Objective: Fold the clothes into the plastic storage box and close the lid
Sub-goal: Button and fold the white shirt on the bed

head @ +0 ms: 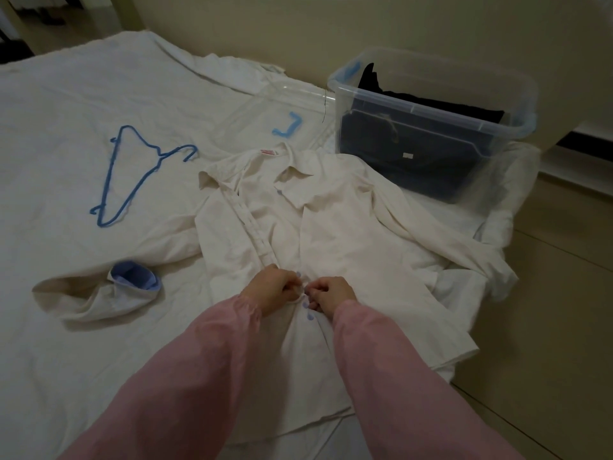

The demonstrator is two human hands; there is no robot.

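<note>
Pinching the front opening of a shirt (pixel 348 234): both hands work at its lower middle, knuckles up and nearly touching.
- Left hand (pixel 275 287): fingers curled and clamped on the edge that carries the long stitched strip.
- Right hand (pixel 331 293): fingers curled and clamped on the opposite edge, just above a small pale-blue button (pixel 310 316).
- Both arms are in loose pink sleeves (pixel 205 360) of thin, slightly sheer cloth.

Shirt: off-white woven cloth, creased. It lies face up on a wrinkled white sheet (pixel 66 111) with its collar at the far end. A red label (pixel 269 152) shows at the neck. One sleeve runs out to the left and ends in a turned-back cuff (pixel 134 277) lined in light blue. The other sleeve trails right, towards the sheet's edge.

Box (pixel 431 111): clear hard plastic, rectangular with rounded corners and a blue clip at the far end. It stands open on the far right corner of the sheet, just beyond the shirt's collar. Inside are dark clothes (pixel 371 79), black and navy, piled to about rim height.

Lid (pixel 282 104): clear plastic, lying flat on the sheet to the left of the box. One blue clip (pixel 287 126) shows on it.

Hanger (pixel 132 184): thin blue wire shape, lying flat on the sheet to the left of the collar, well apart from the box.

Floor (pixel 547 293): smooth beige tiles, to the right of the sheet.
</note>
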